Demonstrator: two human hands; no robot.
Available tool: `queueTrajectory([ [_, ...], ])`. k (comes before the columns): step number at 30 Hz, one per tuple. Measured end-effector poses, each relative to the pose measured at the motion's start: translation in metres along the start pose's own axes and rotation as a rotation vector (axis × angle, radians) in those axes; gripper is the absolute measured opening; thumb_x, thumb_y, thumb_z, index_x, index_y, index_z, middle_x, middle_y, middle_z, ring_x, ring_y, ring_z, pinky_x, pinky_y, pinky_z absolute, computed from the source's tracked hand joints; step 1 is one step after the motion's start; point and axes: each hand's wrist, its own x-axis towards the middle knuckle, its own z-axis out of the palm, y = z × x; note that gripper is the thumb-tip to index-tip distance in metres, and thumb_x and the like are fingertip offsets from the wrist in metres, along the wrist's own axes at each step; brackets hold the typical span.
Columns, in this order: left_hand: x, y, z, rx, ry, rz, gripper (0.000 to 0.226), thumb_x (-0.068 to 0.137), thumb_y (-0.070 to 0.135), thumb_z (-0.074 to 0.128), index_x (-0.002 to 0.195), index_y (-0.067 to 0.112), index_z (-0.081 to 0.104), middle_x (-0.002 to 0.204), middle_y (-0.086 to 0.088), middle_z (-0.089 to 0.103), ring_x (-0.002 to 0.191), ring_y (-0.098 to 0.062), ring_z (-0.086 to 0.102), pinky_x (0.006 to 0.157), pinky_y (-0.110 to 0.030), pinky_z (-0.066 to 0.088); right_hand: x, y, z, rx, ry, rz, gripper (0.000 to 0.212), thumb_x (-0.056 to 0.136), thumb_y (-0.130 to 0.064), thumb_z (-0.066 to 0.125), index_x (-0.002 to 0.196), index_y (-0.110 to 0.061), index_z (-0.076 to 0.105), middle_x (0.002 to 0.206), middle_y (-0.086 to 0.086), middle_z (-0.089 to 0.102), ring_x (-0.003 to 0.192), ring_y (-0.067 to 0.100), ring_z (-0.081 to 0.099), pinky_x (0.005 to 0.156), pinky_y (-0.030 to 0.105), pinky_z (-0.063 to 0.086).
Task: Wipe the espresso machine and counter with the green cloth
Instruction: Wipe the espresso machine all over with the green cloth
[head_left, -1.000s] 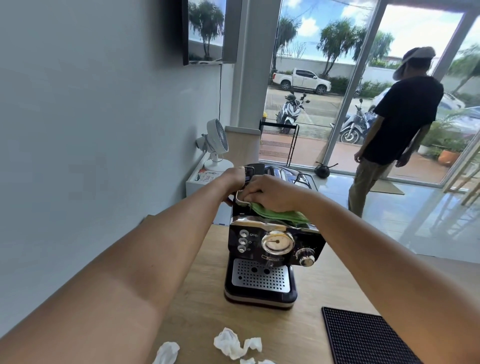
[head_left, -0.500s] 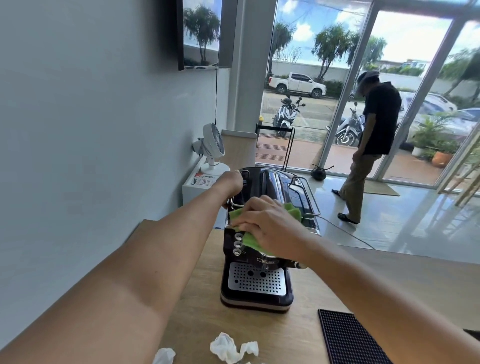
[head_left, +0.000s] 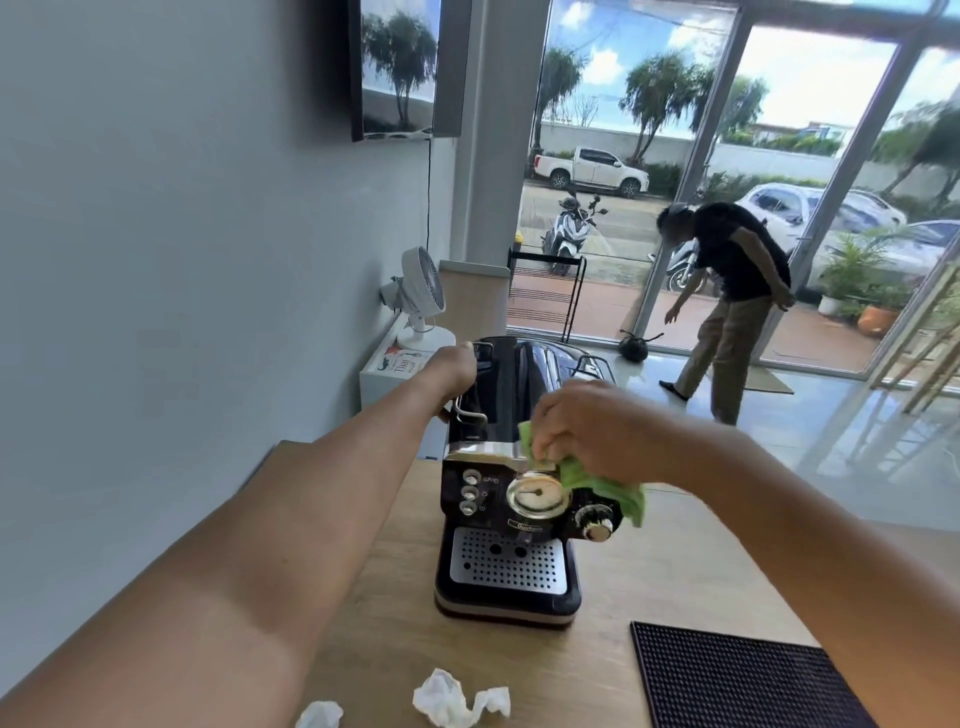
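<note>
Espresso machine mid counter, bare wood at 3 & 9 o'clock, my right hand bunching green cloth on its top front edge, my left hand gripping rear-left corner w/ fingers curled.

Wooden counter under espresso machine, black mat, crumpled tissues.

Bare counter right of the espresso machine; black mat and crumpled tissues in front
</note>
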Motion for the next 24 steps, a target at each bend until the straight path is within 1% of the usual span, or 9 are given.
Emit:
queueTrajectory([
  [2,-0.003,0.002,0.000,-0.023,0.019,0.005,0.053,0.102,0.036,0.020,0.137,0.002,0.041,0.139,-0.019,0.045,0.121,-0.035,0.046,0.078,-0.040,0.039,0.012,0.014,-0.023,-0.051,-0.003,0.127,0.021,0.095,-0.012,0.054,0.101,-0.013,0.075,0.109,0.001,0.071,0.099,0.015,0.064,0.093,0.029,0.050],
  [6,0.001,0.001,-0.001,-0.042,0.014,0.014,0.049,0.103,0.029,0.020,0.133,-0.001,0.044,0.138,-0.020,0.045,0.122,-0.036,0.046,0.089,-0.042,0.042,0.064,0.049,-0.054,0.133,0.369,0.308,0.017,0.091,-0.007,0.061,0.096,-0.010,0.077,0.104,0.004,0.074,0.093,0.009,0.062,0.089,0.023,0.043],
  [8,0.001,-0.001,-0.001,-0.050,0.012,0.039,0.044,0.103,0.020,0.020,0.130,-0.004,0.045,0.135,-0.021,0.048,0.122,-0.037,0.047,0.099,-0.043,0.042,0.102,0.056,-0.052,0.187,0.449,0.315,0.019,0.090,-0.004,0.059,0.085,-0.009,0.077,0.095,0.006,0.075,0.092,0.014,0.066,0.087,0.022,0.041],
  [10,0.005,-0.001,-0.001,-0.078,0.042,0.050,0.038,0.101,0.007,0.022,0.128,-0.006,0.044,0.131,-0.025,0.052,0.120,-0.037,0.052,0.098,-0.042,0.042,0.140,0.058,-0.038,0.217,0.418,0.263,0.027,0.085,0.000,0.059,0.064,-0.011,0.072,0.073,0.007,0.072,0.078,0.017,0.066,0.083,0.023,0.043],
  [14,0.009,-0.002,-0.002,-0.024,0.034,0.083,0.036,0.100,0.005,0.025,0.126,-0.005,0.048,0.126,-0.026,0.054,0.118,-0.040,0.052,0.094,-0.043,0.044,0.199,0.056,-0.007,0.339,0.321,0.221,0.015,0.083,-0.014,0.066,0.091,-0.011,0.079,0.095,0.005,0.076,0.096,0.017,0.066,0.083,0.023,0.045],
  [17,0.012,-0.006,-0.001,-0.026,0.031,0.092,0.039,0.098,0.010,0.022,0.121,-0.003,0.052,0.121,-0.021,0.055,0.115,-0.040,0.053,0.093,-0.049,0.048,0.219,0.058,0.011,0.391,0.101,0.252,0.018,0.085,-0.028,0.065,0.071,-0.017,0.069,0.081,0.002,0.068,0.078,0.016,0.059,0.066,0.025,0.040],
  [19,0.012,-0.005,-0.003,-0.046,0.019,0.078,0.042,0.098,0.016,0.020,0.122,0.001,0.051,0.123,-0.020,0.055,0.110,-0.041,0.055,0.090,-0.055,0.051,0.225,0.066,0.017,0.433,0.036,0.315,0.024,0.084,-0.035,0.065,0.072,-0.014,0.066,0.080,0.006,0.064,0.073,0.014,0.052,0.061,0.025,0.039],
  [22,0.015,-0.004,-0.006,-0.026,-0.001,0.052,0.043,0.098,0.024,0.020,0.121,0.004,0.050,0.122,-0.019,0.056,0.103,-0.041,0.059,0.082,-0.057,0.054,0.236,0.080,0.020,0.469,-0.009,0.305,0.039,0.085,-0.037,0.063,0.096,0.000,0.072,0.105,0.022,0.068,0.084,0.015,0.055,0.075,0.030,0.044],
  [24,0.017,-0.005,-0.005,-0.014,0.009,0.037,0.043,0.100,0.026,0.020,0.126,0.004,0.047,0.126,-0.019,0.053,0.107,-0.040,0.057,0.086,-0.054,0.053,0.231,0.085,0.021,0.401,-0.044,0.371,0.045,0.094,-0.039,0.051,0.109,0.001,0.066,0.117,0.024,0.063,0.104,0.025,0.060,0.086,0.032,0.043],
])
